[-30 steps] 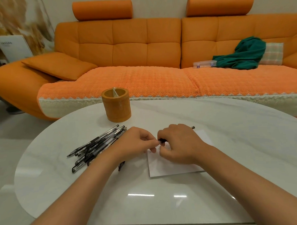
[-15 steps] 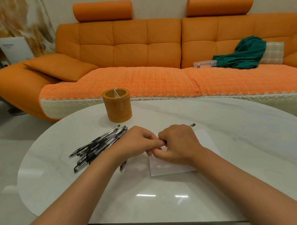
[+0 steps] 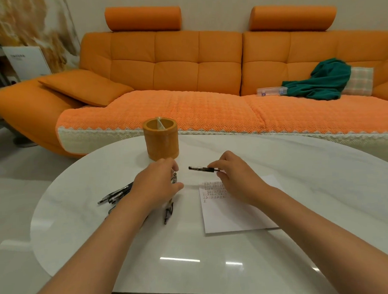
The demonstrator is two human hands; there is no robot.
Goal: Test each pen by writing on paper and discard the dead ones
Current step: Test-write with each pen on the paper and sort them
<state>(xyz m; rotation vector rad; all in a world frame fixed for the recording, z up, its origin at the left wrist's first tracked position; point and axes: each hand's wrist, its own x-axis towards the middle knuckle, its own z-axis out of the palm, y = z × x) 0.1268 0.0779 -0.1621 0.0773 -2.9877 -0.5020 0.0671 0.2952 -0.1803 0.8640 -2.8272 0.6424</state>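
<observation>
My right hand (image 3: 236,178) pinches a black pen (image 3: 200,168) by one end. The pen lies level above the table and points left, just beyond the white paper (image 3: 236,214). Rows of small written marks fill the paper's top left corner. My left hand (image 3: 156,188) hovers over the near ends of a pile of several black pens (image 3: 115,195), fingers curled downward. Whether those fingers grip a pen is hidden. One more pen (image 3: 168,212) lies alone below my left hand.
An orange cylindrical pen holder (image 3: 161,140) stands just behind my left hand on the white oval table (image 3: 300,169). An orange sofa (image 3: 185,65) runs behind the table with a green cloth (image 3: 321,81) and a clear box (image 3: 271,91) on it.
My hands were joined on the pen over the paper and have parted. The left went left to the pen pile; the right lifted the pen up and away from the paper.
</observation>
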